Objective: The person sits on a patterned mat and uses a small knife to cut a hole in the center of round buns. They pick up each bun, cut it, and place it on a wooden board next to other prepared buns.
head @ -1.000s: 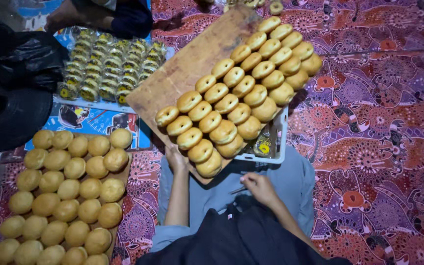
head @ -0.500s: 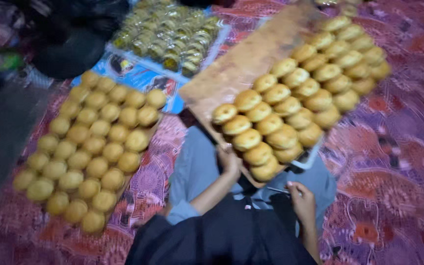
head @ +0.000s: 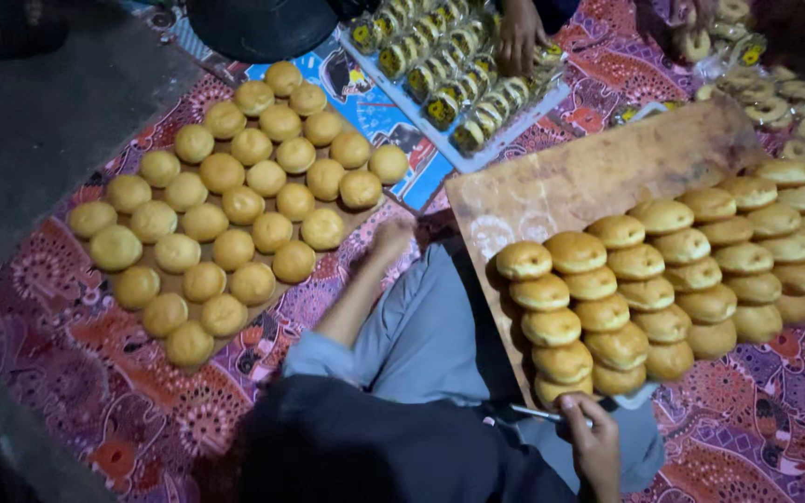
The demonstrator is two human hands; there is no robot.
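Down at the bottom edge of my view, just below the near corner of the wooden board (head: 598,177), my right hand (head: 593,442) is closed around a thin metal tool (head: 542,414), its shaft pointing left across my lap; I cannot tell what kind of tool it is. That hand sits just beneath the nearest golden bun (head: 563,387) on the board, close to it but whether it touches I cannot tell. My left hand (head: 391,237) is stretched forward with the forearm bare, fingers curled loosely and holding nothing that I can see, resting near the far left corner of the board and just beside the lower right edge of the second batch of buns (head: 235,205). The board lies tilted across my grey trousers (head: 426,340), its far half bare and its near half packed with rows of round buns (head: 682,270) touching one another. The second batch stands in neat rows to my left on the patterned red cloth (head: 76,354) that covers the floor. Beyond it lies a blue printed sheet (head: 379,107), and on a white tray (head: 514,126) sit rows of wrapped buns (head: 440,65). Another person's hand (head: 519,37) rests on those wrapped buns at the top. More wrapped rolls (head: 775,88) lie at the upper right.
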